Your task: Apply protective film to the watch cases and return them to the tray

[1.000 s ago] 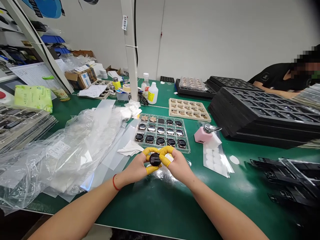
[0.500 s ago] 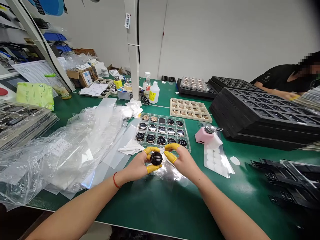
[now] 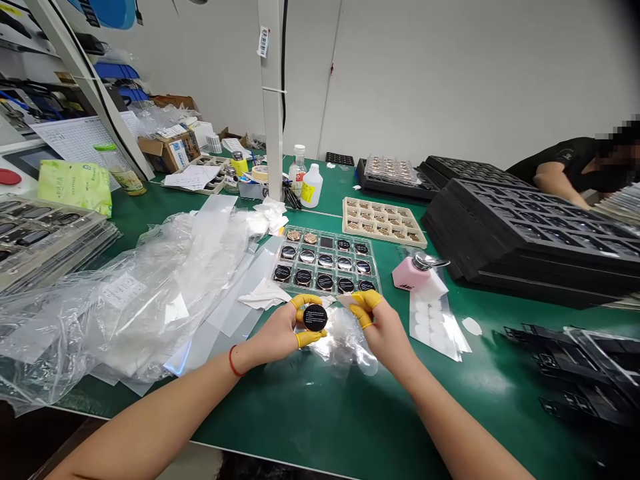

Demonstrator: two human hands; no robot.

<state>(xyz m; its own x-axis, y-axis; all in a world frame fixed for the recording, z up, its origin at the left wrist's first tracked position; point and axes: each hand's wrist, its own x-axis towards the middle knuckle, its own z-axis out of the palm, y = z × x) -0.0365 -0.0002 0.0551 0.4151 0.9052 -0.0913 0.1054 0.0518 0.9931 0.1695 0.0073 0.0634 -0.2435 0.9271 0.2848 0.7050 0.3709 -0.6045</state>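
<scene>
A round black disc (image 3: 315, 318) with fine white print is gripped at its edges by my left hand (image 3: 283, 330), which wears yellow finger covers. To its right, my right hand (image 3: 383, 327), also in yellow finger covers, pinches a small pale piece (image 3: 346, 301); what it is cannot be made out. Crinkled clear film (image 3: 340, 343) lies on the table below and between both hands. Just beyond them sits a clear tray (image 3: 327, 256) of round watch-like parts, mostly black-faced, with two gold ones and one dark square slot in the back row.
Plastic bags (image 3: 145, 293) spread over the left. A white cloth (image 3: 264, 295) lies near the tray. Right of it stand a pink pump bottle (image 3: 413, 273) and sheets of white round pads (image 3: 431, 320). Stacked black trays (image 3: 525, 247) stand at the right; a person (image 3: 575, 163) sits behind.
My right hand has moved right, away from the disc, with the pale piece between its fingers. My left hand still holds the disc. The other person's arm has shifted.
</scene>
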